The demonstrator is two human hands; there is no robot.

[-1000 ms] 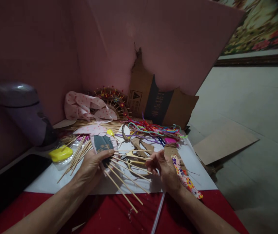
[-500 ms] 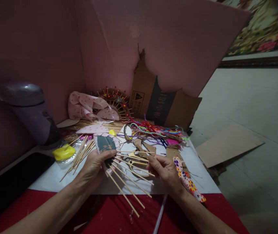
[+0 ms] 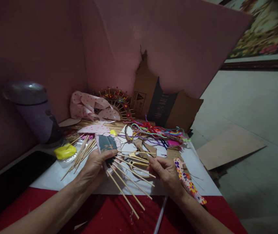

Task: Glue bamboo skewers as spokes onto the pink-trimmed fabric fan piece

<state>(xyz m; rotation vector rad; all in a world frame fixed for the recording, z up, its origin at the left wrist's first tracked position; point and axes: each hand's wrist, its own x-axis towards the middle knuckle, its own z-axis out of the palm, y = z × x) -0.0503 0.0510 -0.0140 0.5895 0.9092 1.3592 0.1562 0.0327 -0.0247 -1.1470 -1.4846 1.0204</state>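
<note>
My left hand [image 3: 98,164] is closed on a cardboard piece [image 3: 107,143] edged in pale fabric, thumb on its dark face. Several thin wooden sticks [image 3: 126,187] fan out from that piece towards the right and the front. The fingers of my right hand [image 3: 162,170] are pinched round the far end of one of the upper sticks. Beneath the sticks, scissors with yellowish handles [image 3: 135,161] lie on the white sheet [image 3: 195,172].
A bottle [image 3: 35,113] and a black phone-like slab [image 3: 24,169] are at the left. Loose sticks [image 3: 82,152] lie near a yellow lump [image 3: 65,151]. Coloured pipe cleaners [image 3: 158,130] lie before torn cardboard [image 3: 163,100]. Floral fabric [image 3: 189,182] is at the right.
The whole view has shifted slightly, so the surroundings sit a little further right. Both hands keep the same hold on the piece and the stick.
</note>
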